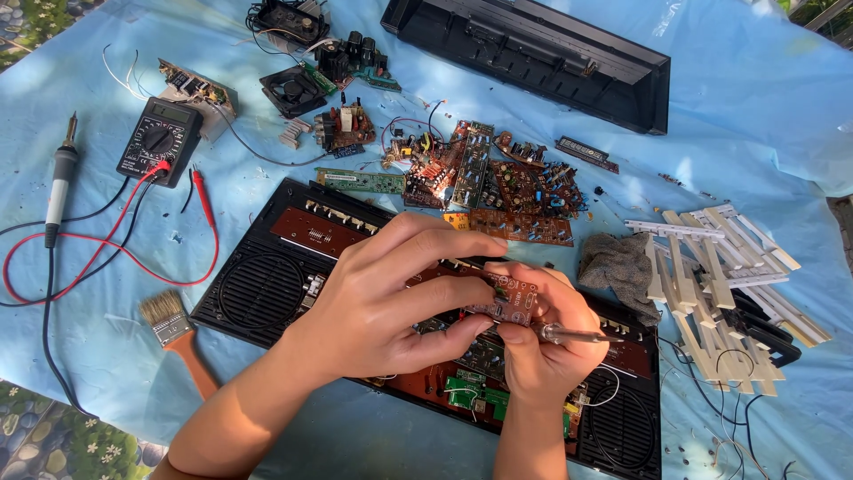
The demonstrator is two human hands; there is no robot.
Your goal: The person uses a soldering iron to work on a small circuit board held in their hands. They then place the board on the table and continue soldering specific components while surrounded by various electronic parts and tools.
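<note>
Both hands pinch a small brown circuit board above an opened keyboard case. The left hand grips its edge with fingertips; the right hand also clasps a screwdriver.

Sunlit blue sheet as work surface

Bright daylight falls across the wrinkled sheet, casting sharp shadows; a floral cloth shows beneath it at the lower left and upper left corners.
</note>
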